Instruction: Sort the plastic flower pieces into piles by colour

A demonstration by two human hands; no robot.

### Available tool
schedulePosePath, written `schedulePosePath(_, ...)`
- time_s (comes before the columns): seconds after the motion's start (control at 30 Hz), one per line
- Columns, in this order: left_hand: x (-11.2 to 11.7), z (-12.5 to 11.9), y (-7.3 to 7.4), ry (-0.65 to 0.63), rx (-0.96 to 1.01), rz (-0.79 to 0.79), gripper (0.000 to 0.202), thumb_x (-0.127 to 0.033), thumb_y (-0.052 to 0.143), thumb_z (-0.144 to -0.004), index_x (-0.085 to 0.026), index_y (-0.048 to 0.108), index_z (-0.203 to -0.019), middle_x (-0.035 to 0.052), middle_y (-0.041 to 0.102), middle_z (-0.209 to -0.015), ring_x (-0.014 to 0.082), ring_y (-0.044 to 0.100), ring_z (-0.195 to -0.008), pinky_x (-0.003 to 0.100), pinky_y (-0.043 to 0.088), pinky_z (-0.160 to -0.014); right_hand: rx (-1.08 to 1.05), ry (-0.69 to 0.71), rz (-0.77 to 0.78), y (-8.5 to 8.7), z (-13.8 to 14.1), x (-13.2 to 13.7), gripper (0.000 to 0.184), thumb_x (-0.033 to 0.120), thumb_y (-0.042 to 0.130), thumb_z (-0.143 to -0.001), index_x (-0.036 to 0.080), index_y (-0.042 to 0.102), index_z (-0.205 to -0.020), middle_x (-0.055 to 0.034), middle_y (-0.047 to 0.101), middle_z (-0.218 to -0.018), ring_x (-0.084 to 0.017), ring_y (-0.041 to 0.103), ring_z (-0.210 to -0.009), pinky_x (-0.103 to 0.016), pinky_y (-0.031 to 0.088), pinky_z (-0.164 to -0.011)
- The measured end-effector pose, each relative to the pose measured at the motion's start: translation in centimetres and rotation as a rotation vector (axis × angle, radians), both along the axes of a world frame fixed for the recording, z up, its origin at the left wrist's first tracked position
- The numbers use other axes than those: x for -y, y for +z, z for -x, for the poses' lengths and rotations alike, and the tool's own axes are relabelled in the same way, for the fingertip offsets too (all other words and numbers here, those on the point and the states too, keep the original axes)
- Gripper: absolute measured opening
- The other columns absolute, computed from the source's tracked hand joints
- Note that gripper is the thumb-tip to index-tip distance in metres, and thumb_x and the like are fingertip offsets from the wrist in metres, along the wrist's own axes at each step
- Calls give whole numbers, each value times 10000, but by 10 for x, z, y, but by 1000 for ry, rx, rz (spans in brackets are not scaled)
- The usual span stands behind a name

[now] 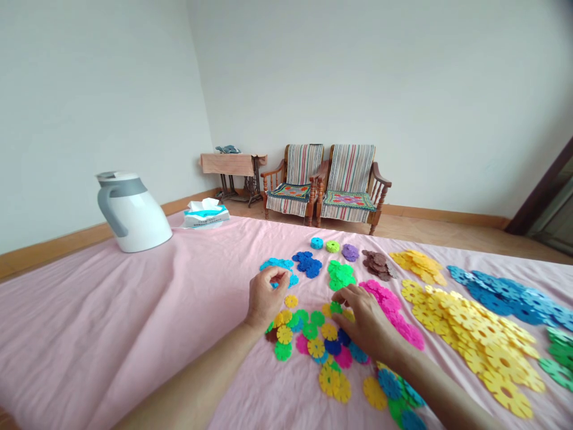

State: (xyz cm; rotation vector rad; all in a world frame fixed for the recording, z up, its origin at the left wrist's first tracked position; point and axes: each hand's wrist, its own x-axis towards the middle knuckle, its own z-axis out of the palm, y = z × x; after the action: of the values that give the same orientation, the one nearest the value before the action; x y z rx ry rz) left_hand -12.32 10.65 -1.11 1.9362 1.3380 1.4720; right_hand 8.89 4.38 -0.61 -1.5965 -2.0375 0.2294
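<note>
My left hand [267, 297] is closed in a pinch just in front of the light blue snowflake discs [277, 263]; what its fingertips hold, if anything, is hidden. My right hand [364, 313] reaches over the mixed pile, thumb and fingers apart around a green snowflake disc [335, 307]. Whether it touches that disc I cannot tell. Mixed slotted discs in yellow [316, 347], green, blue, pink and brown lie loosely between and below both hands. A single yellow disc [290, 301] lies right of my left hand.
Sorted by colour are dark blue [308, 264], bright green [341, 275], purple [350, 252], brown [378, 264], pink [389, 307] and large yellow [474, 334] piles. A white jug [141, 218] and tissue box [206, 215] stand left on the pink cloth [134, 310]. Two chairs [349, 179] stand beyond.
</note>
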Motion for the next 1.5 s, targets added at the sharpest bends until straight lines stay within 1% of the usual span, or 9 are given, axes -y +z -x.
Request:
schedulePosePath(0.13,0,0,-1,5,-4,-3,195,-263,549,-800,-164,647,-664,18,673,-677,140,618,-656,241,479,-661,-52,-114,-36,2,-19,-15,179,174,424,-801,182,603,-791,-38,624,-750,-166,579,-708,-271,418,-657)
schedulePosePath(0.23,-1,-1,-1,5,-3,-1,191,-259,549,-799,-164,650,-668,20,675,-685,141,619,-658,241,479,-660,-59,-119,-21,3,-28,-20,159,226,462,-796,185,615,-779,-35,635,-737,-168,587,-690,-266,421,-633)
schedulePosePath(0.43,-1,0,-1,2,-1,-3,180,-245,553,-790,-165,650,-661,17,671,-671,141,621,-658,241,478,-657,-12,15,16,-3,-13,-8,200,264,553,-758,217,665,-916,-42,648,-846,-194,583,-823,-288,418,-731)
schedulePosePath(0.63,-1,0,-1,5,0,-5,185,-252,555,-789,-168,652,-656,19,678,-676,143,624,-657,243,482,-659,3,8,12,-5,-2,-2,79,239,554,-743,194,619,-737,-37,616,-777,-194,555,-784,-288,388,-693)
schedulePosePath(0.8,-1,0,0,0,12,-11,178,-248,556,-792,-172,658,-668,18,690,-691,143,632,-666,245,487,-670,-38,-14,-5,-8,-5,-4,133,216,513,-758,202,629,-693,-22,617,-708,-176,561,-724,-273,390,-658)
schedulePosePath(0.97,-1,1,2,21,31,-26,168,-240,565,-785,-172,662,-666,15,693,-691,141,631,-665,237,486,-659,-108,-111,-33,-5,-21,-18,222,284,468,-800,204,670,-752,-43,642,-742,-180,592,-718,-280,421,-662)
schedulePosePath(1.13,-1,2,4,41,54,-29,167,-255,567,-786,-168,669,-687,19,693,-695,142,633,-665,233,488,-651,-184,-260,-43,-2,-36,-42,193,305,494,-773,183,640,-808,-39,680,-715,-177,625,-649,-269,437,-589)
schedulePosePath(1.33,-1,2,4,38,39,-16,173,-260,561,-792,-169,672,-694,16,688,-687,142,632,-662,239,488,-657,-173,-370,-36,3,-36,-67,163,273,522,-729,187,661,-723,-26,672,-635,-174,611,-593,-259,402,-537)
schedulePosePath(1.5,-2,2,2,33,38,-22,179,-262,562,-790,-169,656,-669,17,682,-678,140,625,-653,235,487,-650,-161,-418,-18,-4,-35,-81,169,252,535,-711,197,695,-696,-9,666,-600,-157,605,-581,-242,386,-536)
